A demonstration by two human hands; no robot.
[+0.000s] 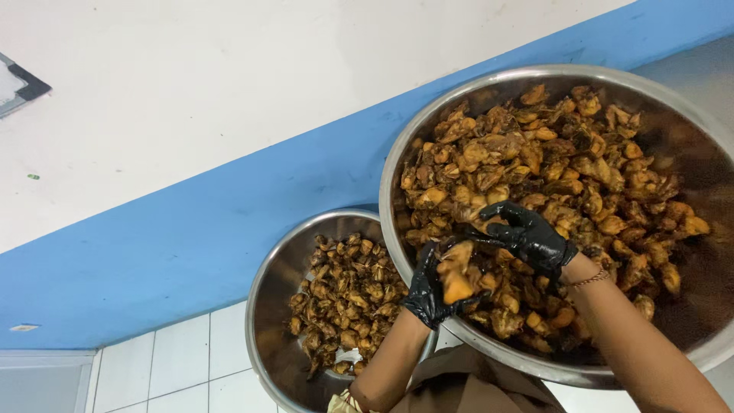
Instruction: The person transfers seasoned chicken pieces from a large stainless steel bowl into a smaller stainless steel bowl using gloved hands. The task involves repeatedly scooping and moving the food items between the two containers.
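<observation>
Big bowl (397,164): right rim cut off by frame edge, lower rim hidden behind the forearms and brown cloth (474,382). Small bowl (264,302): bottom cut off by lower edge, right side hidden under big bowl. Left hand (430,289): palm covered by the meat piece (457,274) it grips, fingertips partly hidden. Right hand (529,237): fingertips buried in meat, grasp unclear. Both arms cut off at lower edge. White scrap (348,356) in small bowl too small to tell. Grey object (17,84) at left edge cut off, kind unclear. Green speck (33,177) on wall too small to tell.
</observation>
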